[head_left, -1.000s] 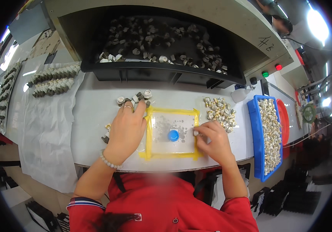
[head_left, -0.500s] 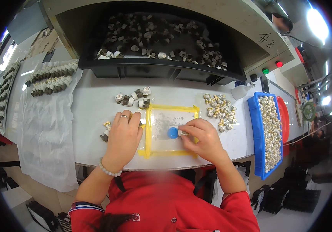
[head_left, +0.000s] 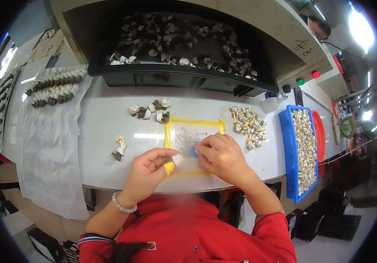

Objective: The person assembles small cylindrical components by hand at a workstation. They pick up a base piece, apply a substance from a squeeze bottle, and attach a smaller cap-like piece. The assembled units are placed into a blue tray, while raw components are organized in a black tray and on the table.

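Note:
My left hand (head_left: 150, 168), its thumb wrapped in yellow, pinches a white figurine body (head_left: 177, 159) over the left side of the yellow-taped work area (head_left: 168, 136). My right hand (head_left: 223, 158) is closed at a small round blue dish (head_left: 193, 151). Its fingertips pinch a small whitish figurine piece that they mostly hide, at the dish's edge. To the left of my left hand lies a figurine (head_left: 119, 149) with a pale yellow top, white body and dark base. Several white-and-dark figurine bodies (head_left: 144, 113) lie beyond the tape's far left corner.
Small white-and-gold pieces (head_left: 248, 125) lie right of the tape, with a blue bin (head_left: 290, 151) of more beyond. A black tray (head_left: 166, 79) of bodies sits at the back. Rows of figurines (head_left: 57, 90) stand on white paper (head_left: 50, 153) at left. A squeeze bottle (head_left: 271, 104) stands back right.
My left hand has come toward me and right from beside the loose bodies, now showing a figurine body in its pinch. My right hand has shifted slightly left onto the blue dish.

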### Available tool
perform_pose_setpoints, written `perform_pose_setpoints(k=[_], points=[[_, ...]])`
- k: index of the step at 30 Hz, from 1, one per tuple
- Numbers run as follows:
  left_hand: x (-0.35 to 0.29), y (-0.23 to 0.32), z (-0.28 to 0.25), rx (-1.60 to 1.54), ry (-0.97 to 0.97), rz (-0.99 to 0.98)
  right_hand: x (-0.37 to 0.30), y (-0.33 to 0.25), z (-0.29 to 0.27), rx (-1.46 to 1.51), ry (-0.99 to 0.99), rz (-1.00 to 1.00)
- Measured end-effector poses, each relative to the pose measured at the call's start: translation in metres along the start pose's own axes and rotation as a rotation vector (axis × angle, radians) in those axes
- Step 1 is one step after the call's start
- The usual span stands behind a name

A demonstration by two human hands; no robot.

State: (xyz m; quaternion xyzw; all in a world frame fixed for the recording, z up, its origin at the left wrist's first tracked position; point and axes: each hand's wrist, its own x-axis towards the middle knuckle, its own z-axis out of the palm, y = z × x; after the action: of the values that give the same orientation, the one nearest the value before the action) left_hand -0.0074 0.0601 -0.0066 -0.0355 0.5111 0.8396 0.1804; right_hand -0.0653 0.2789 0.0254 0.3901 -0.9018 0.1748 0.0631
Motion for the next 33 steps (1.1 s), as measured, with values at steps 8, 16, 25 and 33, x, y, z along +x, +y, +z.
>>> perform_pose_setpoints(k=[8,16,25,33], points=[[0.0,-0.03,0.005,-0.101,-0.003,0.066,-0.017,-0.006,0.001,0.523,0.107,0.361],[0.001,-0.029,0.004,-0.077,-0.033,0.055,-0.023,-0.011,0.008,0.776,0.038,0.342],[-0.001,-0.028,0.005,-0.055,-0.036,0.051,-0.018,-0.017,0.0,0.657,-0.047,0.247],[-0.003,-0.031,0.004,0.043,-0.044,0.05,-0.026,-0.02,0.008,0.738,-0.007,0.245]])
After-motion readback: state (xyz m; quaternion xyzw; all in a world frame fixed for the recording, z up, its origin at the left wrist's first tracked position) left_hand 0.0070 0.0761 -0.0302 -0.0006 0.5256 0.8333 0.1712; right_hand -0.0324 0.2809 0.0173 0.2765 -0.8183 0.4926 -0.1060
